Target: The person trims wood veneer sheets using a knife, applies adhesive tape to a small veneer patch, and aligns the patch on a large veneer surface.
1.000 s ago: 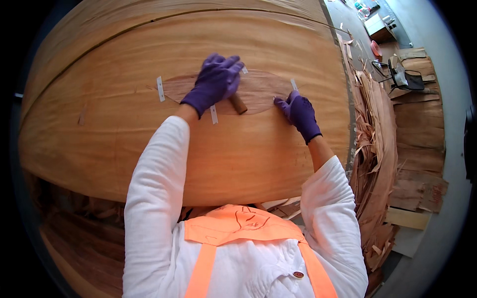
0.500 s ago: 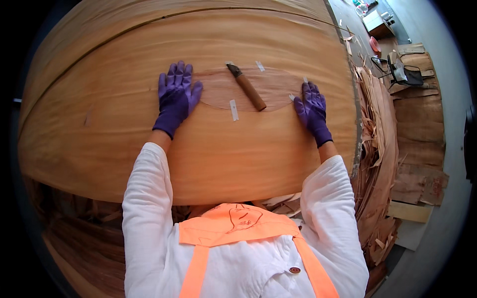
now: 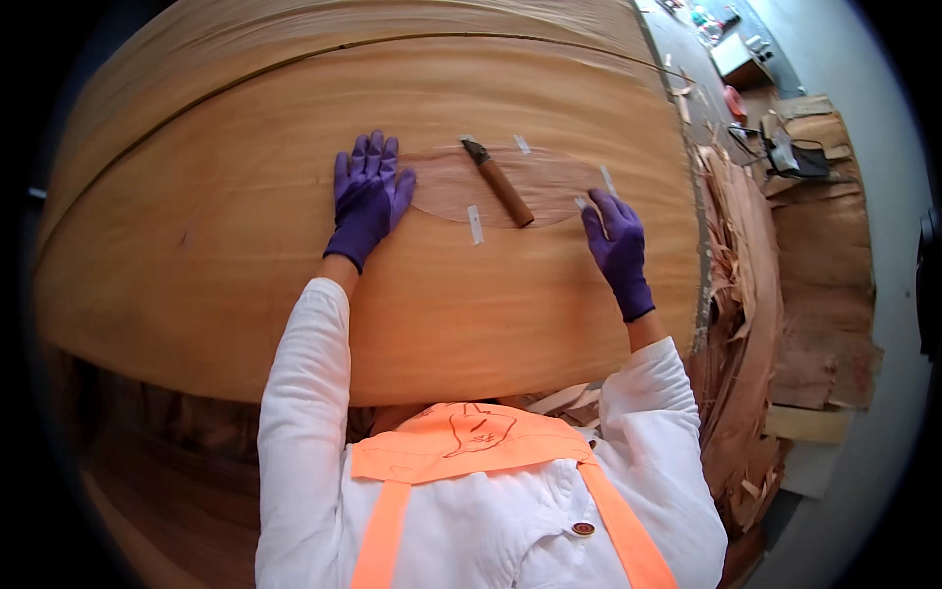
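A large sheet of tan wood veneer (image 3: 471, 314) spreads before me, with an oval, pinker veneer patch (image 3: 442, 187) in it. Pale strips of tape (image 3: 476, 225) cross the patch's edge in several places. On the patch lies a knife (image 3: 505, 191) with a brown wooden handle and a dark blade, touched by neither hand. My left hand (image 3: 368, 206), in a purple glove, rests flat and open at the patch's left end. At its right end, my right hand (image 3: 618, 245), gloved alike, has slightly bent, parted fingers beside two tape strips and holds nothing visible.
A thin dark strip (image 3: 392, 39) curves across the sheet's far part. To the right are a pile of torn veneer (image 3: 741, 245) and flat brown sheets (image 3: 824, 265) on the floor. A black chair (image 3: 800, 157), a pink bowl (image 3: 734, 101) and a white-topped box (image 3: 738, 61) stand farther off.
My right hand has drawn slightly nearer and bent its fingers, baring more of the tape at the right end. My left hand stays flat by the patch. The whole view has shifted slightly.
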Motion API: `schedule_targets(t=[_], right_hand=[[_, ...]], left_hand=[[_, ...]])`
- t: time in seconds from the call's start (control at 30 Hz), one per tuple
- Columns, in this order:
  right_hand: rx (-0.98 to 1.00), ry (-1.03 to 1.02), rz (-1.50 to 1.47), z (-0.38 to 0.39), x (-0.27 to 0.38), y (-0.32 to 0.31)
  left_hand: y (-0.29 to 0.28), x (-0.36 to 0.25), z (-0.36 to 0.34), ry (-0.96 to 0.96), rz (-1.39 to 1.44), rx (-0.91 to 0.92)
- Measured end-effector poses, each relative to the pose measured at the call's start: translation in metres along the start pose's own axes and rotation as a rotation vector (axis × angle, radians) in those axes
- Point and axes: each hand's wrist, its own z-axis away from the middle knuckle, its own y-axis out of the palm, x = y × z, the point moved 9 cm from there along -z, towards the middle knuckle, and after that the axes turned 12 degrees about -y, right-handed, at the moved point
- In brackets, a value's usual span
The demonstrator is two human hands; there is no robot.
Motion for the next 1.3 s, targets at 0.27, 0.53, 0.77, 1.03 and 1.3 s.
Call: schedule_targets(t=[0.27,0.53,0.77,1.03,1.3], right_hand=[[0.263,-0.146,0.0,-0.05,0.06,0.076],[0.447,-0.258,0.261,-0.049,0.066,0.113],[0.283,-0.237,0.109,-0.054,0.055,0.084],[0.805,0.095,-1.303,0.005,0.384,0.147],[1.426,-0.698,-1.013,0.046,0.702,0.225]], left_hand=[[-0.009,-0.103,0.084,0.37,0.041,0.206],[-0.029,-0.081,0.106,0.353,0.317,-0.065],[-0.105,0.054,0.212,0.046,0.434,-0.059],[-0.133,0.247,0.323,-0.375,1.001,0.194],[-0.178,0.398,0.416,-0.634,1.994,-0.053]])
